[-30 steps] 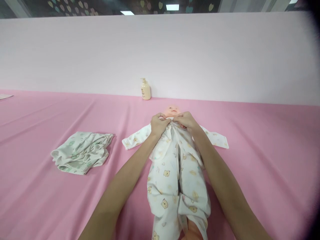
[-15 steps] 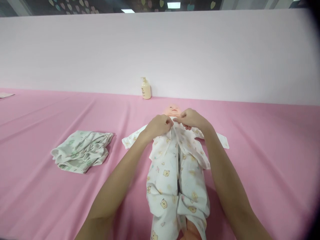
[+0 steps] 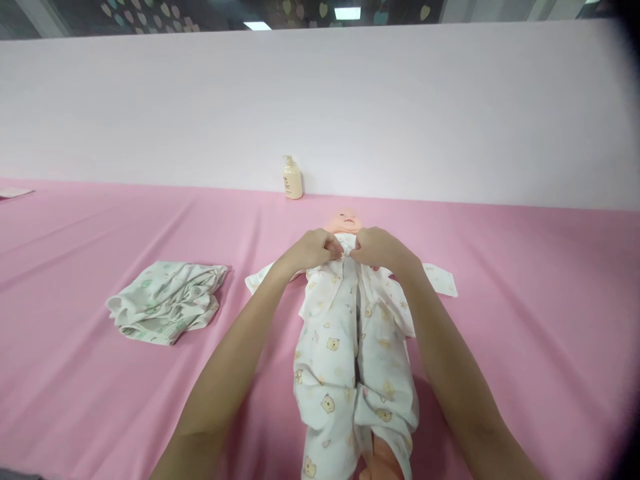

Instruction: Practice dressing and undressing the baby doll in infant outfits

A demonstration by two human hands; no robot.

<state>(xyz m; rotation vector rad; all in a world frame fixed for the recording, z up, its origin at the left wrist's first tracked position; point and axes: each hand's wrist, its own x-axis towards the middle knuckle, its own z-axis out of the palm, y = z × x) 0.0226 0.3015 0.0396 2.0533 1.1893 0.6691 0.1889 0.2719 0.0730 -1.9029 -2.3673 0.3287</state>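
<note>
The left hand (image 3: 313,250) and right hand (image 3: 381,249) are pinching the printed shirt (image 3: 323,291) on a doll (image 3: 346,222) lying head-far, seemingly holding the front edges together.

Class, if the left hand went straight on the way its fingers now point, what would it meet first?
The left hand would probably meet the right hand, which faces it across the upper front of the doll's printed shirt; depth is unclear, so it might pass slightly above or below.
</note>
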